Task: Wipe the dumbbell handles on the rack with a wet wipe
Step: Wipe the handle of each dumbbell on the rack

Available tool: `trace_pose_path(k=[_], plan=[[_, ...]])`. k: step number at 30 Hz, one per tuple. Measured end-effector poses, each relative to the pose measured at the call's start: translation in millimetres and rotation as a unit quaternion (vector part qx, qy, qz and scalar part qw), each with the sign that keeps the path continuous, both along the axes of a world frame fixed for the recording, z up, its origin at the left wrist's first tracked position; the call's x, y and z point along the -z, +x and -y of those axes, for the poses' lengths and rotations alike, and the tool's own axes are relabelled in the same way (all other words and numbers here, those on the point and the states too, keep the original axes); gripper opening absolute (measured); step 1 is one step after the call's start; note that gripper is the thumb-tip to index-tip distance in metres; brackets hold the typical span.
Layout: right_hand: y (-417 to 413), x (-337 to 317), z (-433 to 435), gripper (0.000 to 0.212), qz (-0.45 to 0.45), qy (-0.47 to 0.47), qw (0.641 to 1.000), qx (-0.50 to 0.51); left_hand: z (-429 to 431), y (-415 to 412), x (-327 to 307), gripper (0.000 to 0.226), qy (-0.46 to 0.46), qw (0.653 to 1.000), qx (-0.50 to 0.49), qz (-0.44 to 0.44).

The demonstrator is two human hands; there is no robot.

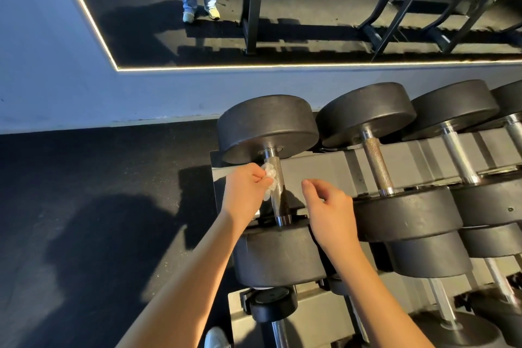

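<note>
L hand pinches a crumpled wet wipe against the left side of the knurled handle of the leftmost dumbbell on the rack's top tier. R hand hovers just right of that handle w/ fingers loosely curled, holding nothing.

Bare forearms; one white shoe

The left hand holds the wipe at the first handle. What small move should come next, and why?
Probably slide the left hand with the wet wipe down along the handle: the wipe lies against its upper left side only, and the lower length is uncovered.
</note>
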State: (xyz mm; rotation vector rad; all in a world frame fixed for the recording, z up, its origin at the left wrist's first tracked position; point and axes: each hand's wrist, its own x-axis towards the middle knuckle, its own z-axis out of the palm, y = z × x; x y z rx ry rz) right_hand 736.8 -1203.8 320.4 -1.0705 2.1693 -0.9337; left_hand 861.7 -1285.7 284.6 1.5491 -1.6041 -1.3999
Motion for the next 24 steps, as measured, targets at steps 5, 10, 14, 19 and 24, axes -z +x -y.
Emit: trace_pose_path(k=[5,10,14,19,24], plan=[[1,-2,-1,0.027,-0.008,-0.003,1.000,0.005,5,-2,0,0.015,-0.042,0.997,-0.054,-0.042],[6,-6,-10,0.032,-0.066,0.016,0.997,-0.022,0,-1,-1,0.005,-0.015,0.998,-0.041,-0.036],[6,-5,-18,0.038,-0.112,0.033,0.989,-0.095,-5,-3,-3,0.014,-0.033,0.999,-0.018,0.001],[-3,-2,-17,0.048,-0.127,0.049,0.977,-0.166,-2,-9,-2,0.006,-0.061,0.996,-0.070,-0.015],[-10,4,-23,0.066,-0.128,-0.004,0.968,-0.216,-4,-5,8,0.013,-0.029,0.998,-0.060,-0.019]])
